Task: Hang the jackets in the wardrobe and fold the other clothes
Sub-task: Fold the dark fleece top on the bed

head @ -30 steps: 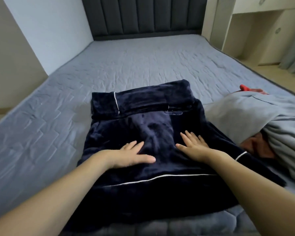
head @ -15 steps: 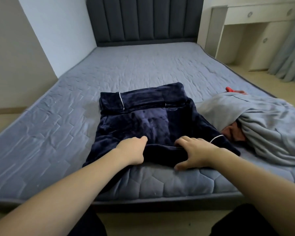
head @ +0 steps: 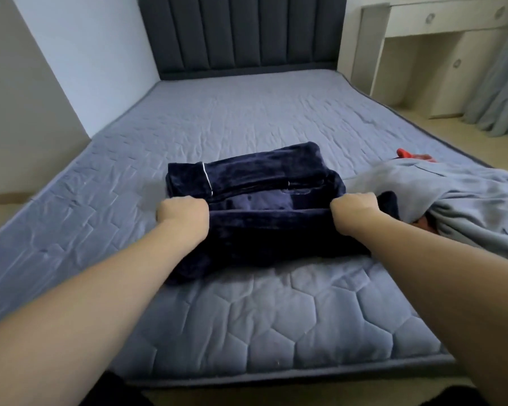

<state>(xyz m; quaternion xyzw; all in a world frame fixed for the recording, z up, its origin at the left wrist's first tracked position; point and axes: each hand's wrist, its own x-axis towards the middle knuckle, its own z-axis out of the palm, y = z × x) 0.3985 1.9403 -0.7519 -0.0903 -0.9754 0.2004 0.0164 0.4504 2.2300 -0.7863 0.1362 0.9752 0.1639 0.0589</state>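
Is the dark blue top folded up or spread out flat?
Partly folded. Both hands, left and right, grip the top's near edge, doubled over itself.

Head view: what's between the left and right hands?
In the head view, only the navy garment: its raised folded edge spans from the left hand to the right hand, both gripping it. Nothing else lies between.

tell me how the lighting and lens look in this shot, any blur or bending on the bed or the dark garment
Head view: soft, even daylight, no glare. The wide lens bends the mattress edges and stretches the forearms near the frame's bottom. The navy garment is so dark that its folds barely show where the left hand and right hand grip it. The desk looks slightly washed out.
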